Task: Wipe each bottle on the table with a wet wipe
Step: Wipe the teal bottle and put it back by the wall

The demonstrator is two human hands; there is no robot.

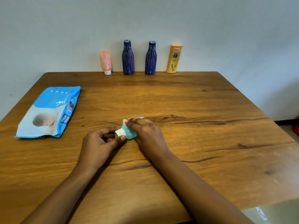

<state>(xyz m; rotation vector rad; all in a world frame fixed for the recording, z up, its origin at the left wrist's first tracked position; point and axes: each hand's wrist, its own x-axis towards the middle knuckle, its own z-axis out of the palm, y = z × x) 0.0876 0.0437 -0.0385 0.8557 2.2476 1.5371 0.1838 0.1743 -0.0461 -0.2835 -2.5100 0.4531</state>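
Now left hand (100,141) pinches teal bottle (130,135) by cap (120,132); right hand (145,131) grips wipe (124,121)

Not much of the person to see from where I'm standing, just two arms really; the left forearm (64,191) and right forearm (194,183) are bare skin along their whole visible length, fairly slim, narrowing down to the wrists; the left grip (98,143) and right grip (146,135) are bare too, with longish slender fingers; knuckles show as soft bumps on the back of the right one; fingertips are a bit too blurry to make out the nails; the bottom edge cuts off the rest.
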